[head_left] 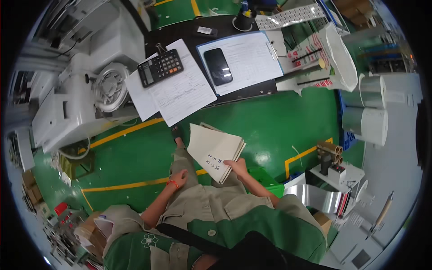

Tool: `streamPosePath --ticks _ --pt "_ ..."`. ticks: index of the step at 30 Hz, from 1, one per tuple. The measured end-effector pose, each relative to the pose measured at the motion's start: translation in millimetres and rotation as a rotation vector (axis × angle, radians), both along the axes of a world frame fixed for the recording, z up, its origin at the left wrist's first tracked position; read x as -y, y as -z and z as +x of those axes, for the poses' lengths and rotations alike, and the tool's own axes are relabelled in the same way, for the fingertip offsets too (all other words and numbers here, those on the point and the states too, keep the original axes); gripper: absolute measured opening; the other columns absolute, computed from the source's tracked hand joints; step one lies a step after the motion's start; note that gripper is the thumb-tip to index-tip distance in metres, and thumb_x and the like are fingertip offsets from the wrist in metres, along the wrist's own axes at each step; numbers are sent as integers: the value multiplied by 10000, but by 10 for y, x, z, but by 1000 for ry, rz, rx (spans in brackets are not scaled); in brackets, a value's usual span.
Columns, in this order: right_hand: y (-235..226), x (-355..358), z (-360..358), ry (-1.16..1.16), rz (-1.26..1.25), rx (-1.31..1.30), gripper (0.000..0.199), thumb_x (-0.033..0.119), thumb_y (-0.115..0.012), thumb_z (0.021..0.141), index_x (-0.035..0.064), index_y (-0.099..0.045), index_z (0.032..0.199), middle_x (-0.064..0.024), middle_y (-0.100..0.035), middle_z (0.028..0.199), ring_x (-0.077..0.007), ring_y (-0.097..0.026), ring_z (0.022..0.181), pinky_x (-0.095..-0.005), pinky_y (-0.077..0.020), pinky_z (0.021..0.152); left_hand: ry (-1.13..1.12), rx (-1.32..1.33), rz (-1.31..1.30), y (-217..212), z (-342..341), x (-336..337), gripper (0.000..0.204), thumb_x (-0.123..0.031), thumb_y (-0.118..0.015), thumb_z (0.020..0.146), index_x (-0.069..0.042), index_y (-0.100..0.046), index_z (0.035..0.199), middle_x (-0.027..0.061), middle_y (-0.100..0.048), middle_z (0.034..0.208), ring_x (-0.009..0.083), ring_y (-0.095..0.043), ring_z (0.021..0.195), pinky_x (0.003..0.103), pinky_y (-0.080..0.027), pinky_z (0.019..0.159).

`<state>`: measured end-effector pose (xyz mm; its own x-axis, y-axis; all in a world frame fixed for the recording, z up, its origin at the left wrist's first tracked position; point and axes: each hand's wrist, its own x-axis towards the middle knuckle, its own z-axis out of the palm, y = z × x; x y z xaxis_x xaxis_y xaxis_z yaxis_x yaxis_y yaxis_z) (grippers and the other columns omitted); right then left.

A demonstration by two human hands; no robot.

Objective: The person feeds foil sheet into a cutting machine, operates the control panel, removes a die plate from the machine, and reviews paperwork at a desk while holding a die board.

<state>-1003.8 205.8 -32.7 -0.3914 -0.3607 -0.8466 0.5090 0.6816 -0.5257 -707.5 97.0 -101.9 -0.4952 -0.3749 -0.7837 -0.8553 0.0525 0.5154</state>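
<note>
In my right hand [237,166] is a stack of cream paper sheets [213,147], thumb on top and fingers underneath. Handwriting marks the top sheet near my thumb, and the layered edges show along the right side. The stack tilts in front of my lap, below the table's front edge. My left hand [179,178], with a red band at the wrist, rests by my left thigh, apart from the paper. Its fingers look loosely curled, and nothing shows in them.
On the dark table [243,92] lie a calculator [160,67] on printed sheets [183,96], and a phone [218,66] on a clipboard [256,56]. A pen cup [244,20] stands behind. White machinery [74,103] is at left; a green basket [265,180] sits right of my legs.
</note>
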Motion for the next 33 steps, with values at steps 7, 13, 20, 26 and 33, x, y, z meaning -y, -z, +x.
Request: streamPosePath --ticks 7,13,20,26,33 --pt "-1138 663 87 -468 -410 103 446 91 -702 629 -75 -566 1019 -126 -620 927 -195 -592 847 -288 -462 770 -508 -245 178 488 141 -403 406 -250 -446 857 -156 -444 1252 127 -544 1150 226 -487 1118 357 -359 957" --pt "-1804 1409 371 -856 -576 417 667 152 -743 591 -40 -464 1166 -137 -528 1128 -205 -499 1050 -313 -395 895 -1207 -1574 520 -1686 -202 1001 407 -327 -380 885 -156 -461 1245 124 -545 1151 209 -453 1157 359 -305 998" --pt "-1843 1981 1191 -1211 -616 629 719 284 -714 680 -34 -400 1243 -143 -523 1150 -200 -485 1065 -311 -389 902 -1078 -2020 574 -3143 235 1376 495 -350 -205 931 -139 -644 842 25 -636 860 145 -531 954 340 -261 1003" --pt "-1052 3460 642 -1226 -853 -1072 795 373 -759 603 91 -425 1267 -124 -580 1099 -244 -545 1019 -352 -413 893 -719 -2318 417 -3368 1179 1556 646 -368 -156 930 -196 -546 445 -77 -573 521 77 -507 642 266 -293 809" --pt "-929 4382 -14 -1716 -360 -1442 1202 305 -808 403 229 -119 1385 -99 -307 1373 -276 -205 1307 -572 -103 1024 -505 -2199 258 -3462 1591 1904 658 -304 -115 925 -192 -574 467 -56 -614 585 80 -523 676 264 -265 825"
